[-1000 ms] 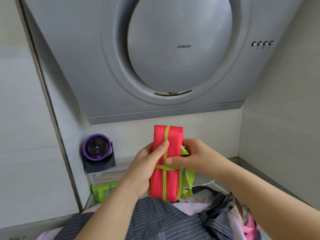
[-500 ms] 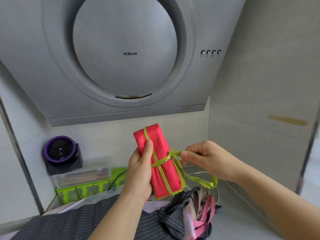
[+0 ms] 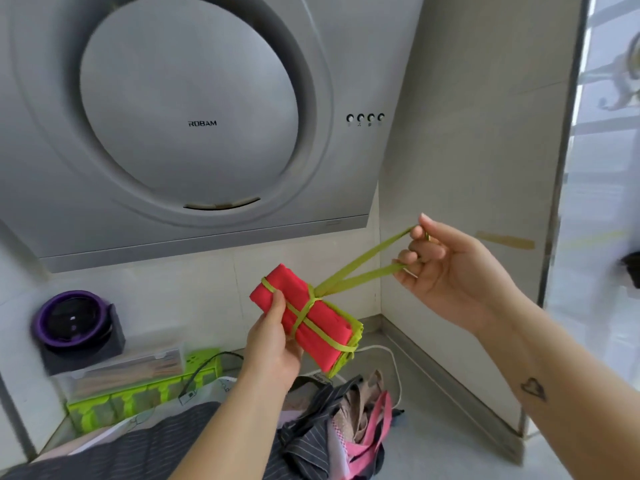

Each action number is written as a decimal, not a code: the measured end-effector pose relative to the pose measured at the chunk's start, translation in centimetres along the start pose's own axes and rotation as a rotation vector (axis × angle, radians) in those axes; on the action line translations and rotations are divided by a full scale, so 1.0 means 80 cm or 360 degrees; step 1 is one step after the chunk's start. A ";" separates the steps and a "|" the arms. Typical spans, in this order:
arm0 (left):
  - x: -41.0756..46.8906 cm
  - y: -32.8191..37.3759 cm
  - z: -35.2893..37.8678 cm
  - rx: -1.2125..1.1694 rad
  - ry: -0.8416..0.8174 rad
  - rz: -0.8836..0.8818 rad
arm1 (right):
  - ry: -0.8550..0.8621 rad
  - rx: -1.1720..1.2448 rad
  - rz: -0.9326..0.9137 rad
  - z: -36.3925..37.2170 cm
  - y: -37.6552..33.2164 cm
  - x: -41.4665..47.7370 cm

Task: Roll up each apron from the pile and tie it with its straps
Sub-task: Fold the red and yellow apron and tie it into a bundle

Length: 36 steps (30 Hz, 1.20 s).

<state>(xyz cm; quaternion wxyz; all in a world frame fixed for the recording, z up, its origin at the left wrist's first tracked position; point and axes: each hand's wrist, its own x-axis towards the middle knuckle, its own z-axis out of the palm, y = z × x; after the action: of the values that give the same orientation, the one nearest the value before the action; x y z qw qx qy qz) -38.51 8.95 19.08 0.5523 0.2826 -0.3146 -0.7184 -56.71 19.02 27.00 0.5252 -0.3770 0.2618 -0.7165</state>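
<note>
Hovering over the apron pile [image 3: 346, 427], left grip [image 3: 273, 344] clutches the red roll [image 3: 322, 327], right grip [image 3: 446, 271] pinches its straps [image 3: 363, 268].

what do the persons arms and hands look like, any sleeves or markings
Both arms are bare as far as they show: no sleeves, gloves or watch. The left hand and right hand wear no rings that I can see. The right forearm carries a small dark tattoo, a heart outline, near the wrist.
</note>
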 end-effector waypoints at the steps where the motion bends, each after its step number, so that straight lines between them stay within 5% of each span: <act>1: -0.001 -0.003 0.004 0.0001 -0.0016 0.0000 | 0.0065 0.0073 -0.0045 0.001 -0.001 0.002; 5: -0.005 -0.007 0.014 0.0175 -0.0323 -0.0065 | 0.0092 0.0013 -0.0259 -0.003 -0.026 0.010; 12: -0.010 -0.038 0.089 0.1059 -0.0730 -0.0239 | -0.0144 -0.1419 -0.0695 0.009 -0.067 0.001; 16: -0.012 -0.057 0.139 0.1815 -0.0494 0.0377 | -0.0069 -0.1479 -0.0670 -0.013 -0.094 -0.012; 18: -0.024 -0.056 0.162 0.1836 -0.0484 0.0542 | 0.0018 -0.1558 -0.0625 -0.030 -0.106 -0.017; 27: -0.063 -0.086 0.247 0.1648 -0.1541 -0.0205 | 0.0348 -0.1838 -0.0850 -0.086 -0.146 -0.039; 32: -0.074 -0.118 0.279 0.2540 -0.1689 0.0265 | 0.0549 -0.1822 -0.0988 -0.111 -0.175 -0.036; 36: -0.062 -0.151 0.318 0.2493 -0.1578 0.0463 | 0.0855 -0.1920 -0.1092 -0.143 -0.199 -0.023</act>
<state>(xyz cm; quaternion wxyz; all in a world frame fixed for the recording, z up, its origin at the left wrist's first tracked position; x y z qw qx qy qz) -63.96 19.67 26.47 0.0921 0.1934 -0.9403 -0.2644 -74.61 25.52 32.17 -0.1082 -0.4722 0.5968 -0.6397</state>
